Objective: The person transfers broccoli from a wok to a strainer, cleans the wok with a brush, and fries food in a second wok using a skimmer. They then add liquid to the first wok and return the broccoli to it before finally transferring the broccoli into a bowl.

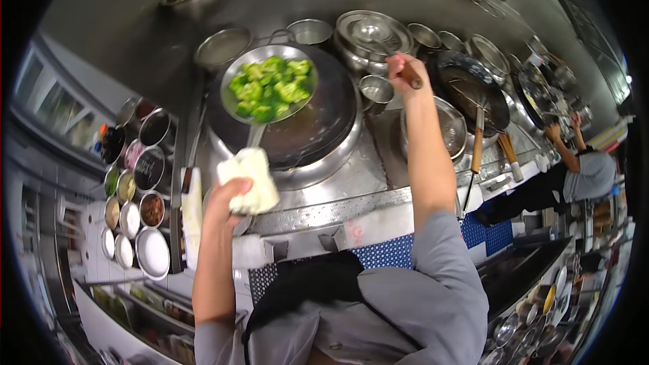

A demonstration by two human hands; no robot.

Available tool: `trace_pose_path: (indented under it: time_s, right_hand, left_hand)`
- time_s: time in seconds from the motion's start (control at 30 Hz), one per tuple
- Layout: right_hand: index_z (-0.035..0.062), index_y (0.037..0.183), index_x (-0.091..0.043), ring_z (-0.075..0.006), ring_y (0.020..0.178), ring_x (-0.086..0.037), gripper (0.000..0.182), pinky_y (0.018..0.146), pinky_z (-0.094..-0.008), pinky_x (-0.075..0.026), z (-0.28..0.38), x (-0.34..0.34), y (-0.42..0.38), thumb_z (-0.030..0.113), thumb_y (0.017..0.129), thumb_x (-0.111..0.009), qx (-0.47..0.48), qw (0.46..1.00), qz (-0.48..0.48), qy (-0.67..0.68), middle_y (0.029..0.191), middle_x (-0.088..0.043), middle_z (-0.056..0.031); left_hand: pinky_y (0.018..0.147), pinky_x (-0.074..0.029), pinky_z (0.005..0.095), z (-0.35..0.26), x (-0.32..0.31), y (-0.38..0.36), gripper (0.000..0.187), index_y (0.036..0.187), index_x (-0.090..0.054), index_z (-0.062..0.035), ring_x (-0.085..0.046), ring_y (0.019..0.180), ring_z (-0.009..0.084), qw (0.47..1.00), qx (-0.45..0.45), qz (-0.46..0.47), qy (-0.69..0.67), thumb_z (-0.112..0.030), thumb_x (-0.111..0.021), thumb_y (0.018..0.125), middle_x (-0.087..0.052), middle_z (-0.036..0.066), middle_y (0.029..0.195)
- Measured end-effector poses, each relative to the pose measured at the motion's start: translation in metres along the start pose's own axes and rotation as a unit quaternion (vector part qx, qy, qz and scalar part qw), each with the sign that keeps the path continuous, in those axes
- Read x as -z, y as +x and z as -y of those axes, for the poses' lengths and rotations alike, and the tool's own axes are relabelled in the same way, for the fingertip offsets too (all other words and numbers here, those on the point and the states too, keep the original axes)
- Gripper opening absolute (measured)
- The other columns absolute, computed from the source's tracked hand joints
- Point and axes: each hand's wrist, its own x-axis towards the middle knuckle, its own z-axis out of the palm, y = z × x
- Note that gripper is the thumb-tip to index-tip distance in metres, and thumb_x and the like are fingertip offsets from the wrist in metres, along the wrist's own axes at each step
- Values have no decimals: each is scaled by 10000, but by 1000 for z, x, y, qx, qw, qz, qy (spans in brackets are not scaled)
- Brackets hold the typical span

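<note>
Legible text: none. The only marks noted were faint reddish strokes on the pale steel front panel of the cooking range [355, 232], below and between the two hands; they were too blurred to be read as letters or numbers. The round steel seasoning tubs [152, 209], out to the left of the left hand's fingers [233, 192], bore no readable labels, brands or signs.
</note>
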Motion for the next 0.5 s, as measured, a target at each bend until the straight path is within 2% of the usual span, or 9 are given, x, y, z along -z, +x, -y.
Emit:
trace_pose_path:
  time_s: [0.03,0.1,0.17,0.2,0.23,0.33,0.37,0.43,0.5]
  right_hand:
    - [31,786,-440,-121,525,-546,170,433,-199,-480,-5,-9,-12,76,936,-504,-45,998,26,33,646,-512,-38]
    - [-62,1005,-397,-128,516,-540,178,434,-216,-483,-26,-31,-47,94,970,-476,-60,995,36,66,682,-516,-54]
    - [-128,1244,-315,-132,510,-536,378,419,-220,-471,-48,-50,-78,112,992,-465,-63,992,46,98,704,-511,-63]
    - [-118,1307,-260,-138,519,-539,440,430,-226,-475,-59,-54,-92,110,991,-464,-91,985,69,129,722,-513,-72]
    - [-115,1341,-219,-148,533,-540,479,448,-243,-485,-71,-56,-104,112,993,-459,-104,978,88,159,756,-517,-82]
    - [-120,1336,-211,-166,542,-530,478,475,-277,-496,-107,-60,-143,112,995,-451,-153,964,116,184,793,-520,-95]
    - [-138,1315,-246,-164,539,-525,465,475,-274,-495,-118,-60,-154,122,994,-459,-165,964,106,177,796,-524,-91]
    - [-138,1287,-309,-148,538,-521,430,461,-256,-483,-134,-60,-174,130,991,-469,-190,969,86,132,803,-529,-84]
    - [-94,1212,-430,-95,520,-510,328,406,-218,-443,-149,-65,-190,123,976,-500,-169,985,27,-21,762,-545,-52]
  left_hand:
    - [772,-578,398,2,-1,9,638,1261,-517,45,-678,896,259,1000,9,10,8,-149,-740,695,-656,144,1044]
    - [576,-568,356,0,-19,18,581,1229,-534,20,-684,779,218,1000,-10,13,18,-176,-732,718,-666,120,979]
    - [415,-487,309,-4,-23,30,491,1152,-571,-7,-666,663,183,998,15,36,47,-210,-731,734,-670,90,888]
    - [362,-426,282,-6,-29,35,421,1083,-596,-27,-649,618,161,997,19,31,61,-231,-735,742,-665,72,828]
    - [368,-421,270,-7,-30,43,386,1058,-609,-23,-636,608,152,997,43,42,53,-231,-729,755,-662,70,813]
    - [374,-422,257,-12,-41,56,386,1059,-605,-6,-627,615,142,996,37,70,52,-232,-726,770,-661,69,818]
    - [375,-422,254,-14,-42,60,388,1058,-604,-1,-626,621,138,995,34,78,54,-233,-728,772,-661,68,820]
    - [377,-426,252,-16,-42,66,386,1066,-606,-6,-635,640,137,993,49,97,47,-227,-731,776,-668,70,835]
    - [378,-426,248,-19,-41,66,381,1070,-607,-10,-638,644,137,990,59,123,30,-225,-731,780,-672,71,843]
